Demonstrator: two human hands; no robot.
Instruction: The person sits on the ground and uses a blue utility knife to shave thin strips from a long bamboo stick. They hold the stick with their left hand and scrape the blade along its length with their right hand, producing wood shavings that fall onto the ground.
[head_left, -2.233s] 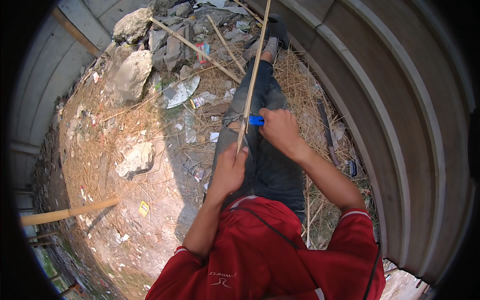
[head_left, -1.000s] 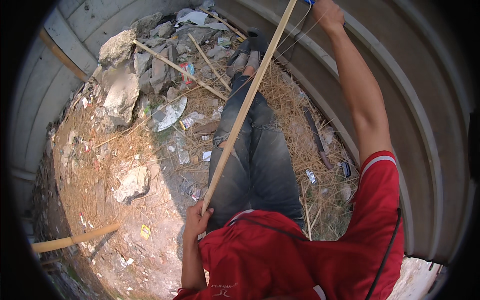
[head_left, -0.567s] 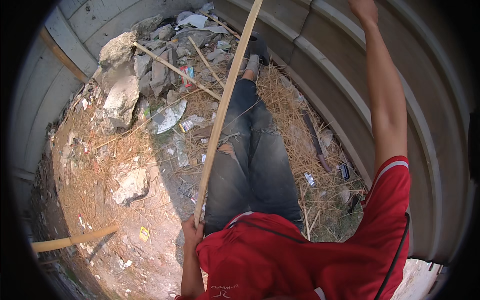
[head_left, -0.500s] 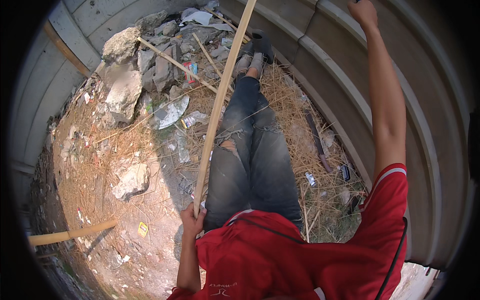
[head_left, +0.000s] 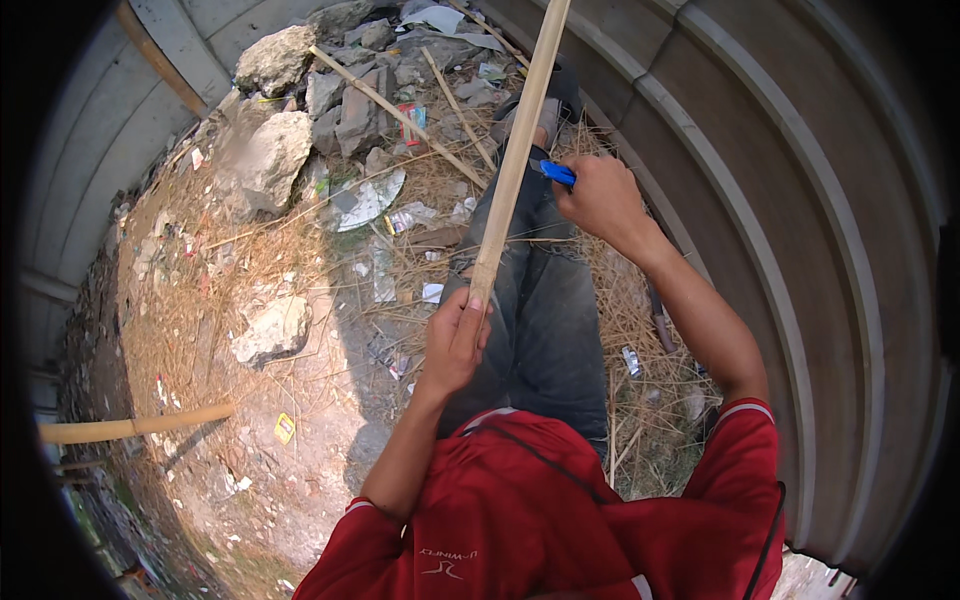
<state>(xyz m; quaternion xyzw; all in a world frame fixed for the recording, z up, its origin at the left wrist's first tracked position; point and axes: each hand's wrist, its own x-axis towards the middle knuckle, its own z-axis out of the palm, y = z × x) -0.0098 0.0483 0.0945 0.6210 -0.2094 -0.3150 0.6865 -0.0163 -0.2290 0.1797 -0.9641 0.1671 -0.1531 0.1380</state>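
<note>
The long, flat, pale wooden strip [head_left: 520, 150] looks matt. The slim blue plastic handle [head_left: 558, 174] looks smooth.

Sunlit ground [head_left: 310, 465] spreads left; ribbed brown wall [head_left: 745, 225] curves right.

Left hand [head_left: 455, 345] gripping wooden strip [head_left: 516, 160], right hand [head_left: 605, 203] holding blue-handled tool [head_left: 558, 174]

There are two hands [head_left: 457, 342] [head_left: 605, 203], one strip [head_left: 517, 160], one blue tool [head_left: 558, 173] and one red shirt [head_left: 560, 530].
</note>
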